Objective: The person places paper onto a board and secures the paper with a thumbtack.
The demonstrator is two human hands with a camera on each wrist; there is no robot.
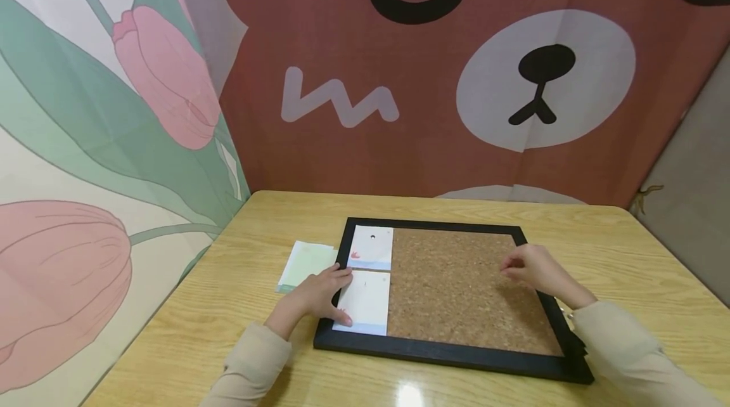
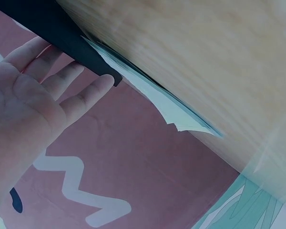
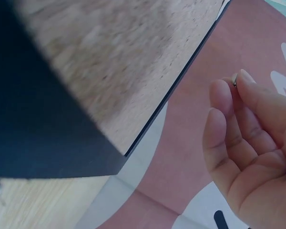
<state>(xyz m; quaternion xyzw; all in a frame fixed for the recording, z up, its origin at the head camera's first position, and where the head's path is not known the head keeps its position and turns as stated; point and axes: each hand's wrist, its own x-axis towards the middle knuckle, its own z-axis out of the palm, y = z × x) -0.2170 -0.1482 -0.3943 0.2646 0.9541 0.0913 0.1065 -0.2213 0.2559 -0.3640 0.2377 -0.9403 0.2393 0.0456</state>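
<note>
A corkboard [image 1: 456,286] in a black frame lies on the wooden table. Two white cards, an upper one [image 1: 379,245] and a lower one [image 1: 371,299], are on its left side; a small dark dot shows on the upper card. My left hand [image 1: 319,293] rests on the board's left edge and the lower card, fingers spread. In the right wrist view, my right hand [image 3: 257,148] pinches a small shiny object [image 3: 234,80] between thumb and index finger. The head view has that hand [image 1: 536,267] above the board's right part.
A stack of pale green and white paper [image 1: 305,261] lies left of the board. Some small clear and metallic items [image 1: 567,314] sit by the board's right edge, partly behind the right sleeve. Printed cloths [image 1: 342,160] hang behind and left of the table [image 1: 188,331].
</note>
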